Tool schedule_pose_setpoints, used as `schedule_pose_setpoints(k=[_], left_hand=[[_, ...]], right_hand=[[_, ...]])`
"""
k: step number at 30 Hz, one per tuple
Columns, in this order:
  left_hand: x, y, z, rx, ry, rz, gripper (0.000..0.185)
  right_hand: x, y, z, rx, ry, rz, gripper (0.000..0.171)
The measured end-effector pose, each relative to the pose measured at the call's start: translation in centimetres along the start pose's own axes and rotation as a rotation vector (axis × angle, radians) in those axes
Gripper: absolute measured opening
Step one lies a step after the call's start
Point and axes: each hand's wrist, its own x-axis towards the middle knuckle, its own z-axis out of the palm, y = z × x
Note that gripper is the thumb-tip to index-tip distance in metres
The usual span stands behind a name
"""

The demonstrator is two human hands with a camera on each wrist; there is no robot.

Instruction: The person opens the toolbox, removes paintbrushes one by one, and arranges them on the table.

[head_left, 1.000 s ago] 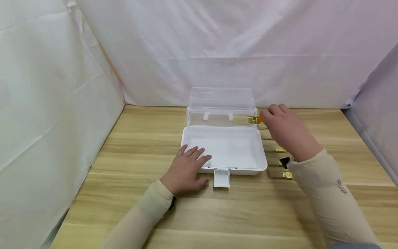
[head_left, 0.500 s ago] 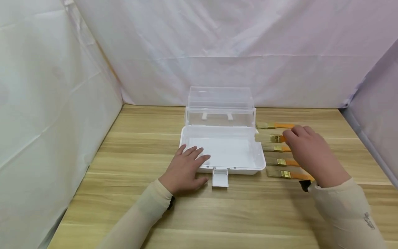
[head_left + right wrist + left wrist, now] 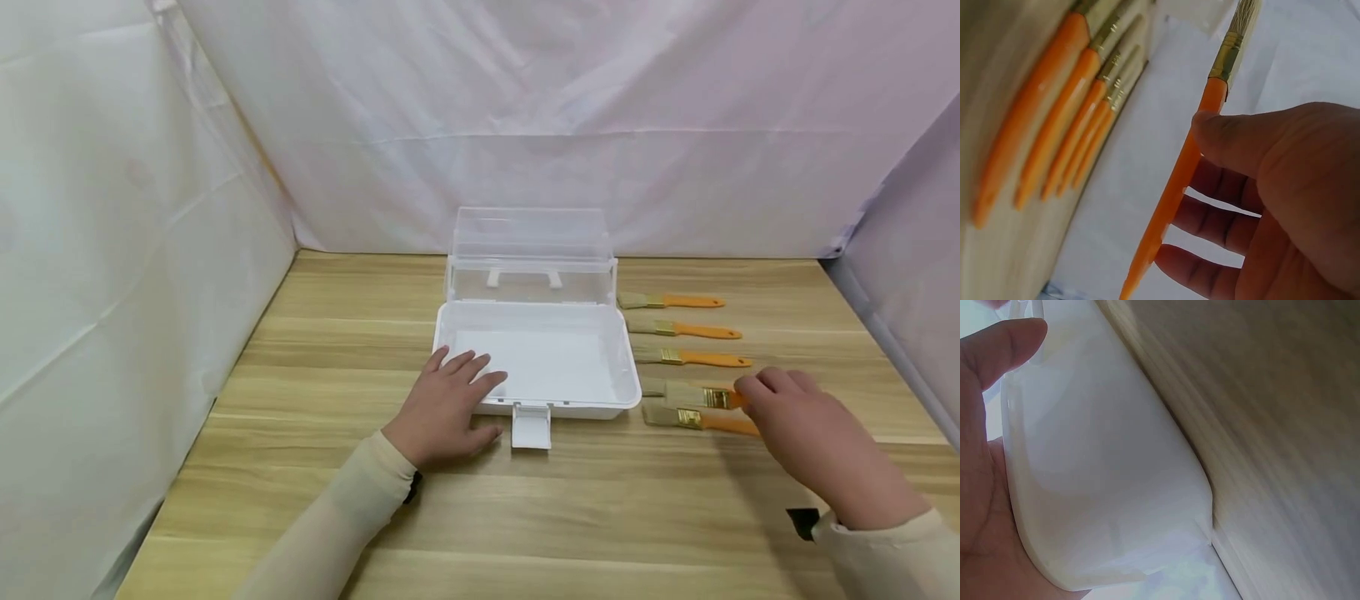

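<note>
My right hand (image 3: 817, 433) pinches a paintbrush (image 3: 1175, 181) by its orange handle, between the thumb and fingertips. The brush is raised above the table, its bristles toward the box, and overlaps one of the lying brushes in the head view. Several similar paintbrushes (image 3: 716, 359) lie in a row right of the box, handles pointing right. My left hand (image 3: 446, 412) rests on the front left corner of a white plastic box (image 3: 633, 375), fingers spread over its rim. In the left wrist view, the thumb (image 3: 1016, 347) lies along the box's outer wall.
The box's clear lid (image 3: 532, 237) with a white handle stands tipped back behind it. A white latch (image 3: 531, 427) hangs down at the front. White cloth (image 3: 465, 100) encloses the wooden table (image 3: 585, 525) at the back and sides.
The right hand has carried the paintbrush away from over the back of the box, rightward and toward the front of the table. My left hand stays in place.
</note>
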Motion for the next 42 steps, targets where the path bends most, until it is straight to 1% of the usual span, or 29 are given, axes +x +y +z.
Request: schedule_pose_setpoints(k=[4, 11, 17, 26, 35, 42], left_hand=[[0.0, 0.1, 0.0, -0.002, 0.001, 0.002, 0.066], [0.0, 0.0, -0.1, 0.005, 0.004, 0.002, 0.065], [0.0, 0.0, -0.1, 0.006, 0.008, 0.0, 0.065], [-0.1, 0.1, -0.1, -0.008, 0.029, 0.009, 0.064], [-0.2, 0.0, -0.1, -0.008, 0.022, 0.001, 0.065], [-0.3, 0.0, 0.0, 0.006, 0.025, -0.003, 0.065]], right_hand=[[-1.0, -0.4, 1.0, 0.035, -0.032, -0.002, 0.033], [-1.6, -1.5, 2.5, 0.051, -0.19, 0.041, 0.024], [-1.7, -2.0, 3.3, 0.059, -0.237, 0.057, 0.021], [-2.3, -2.4, 4.1, 0.054, -0.238, 0.077, 0.017], [-2.4, -2.4, 4.5, 0.053, -0.172, 0.065, 0.017], [-2.3, -2.3, 4.5, 0.057, -0.177, 0.063, 0.015]])
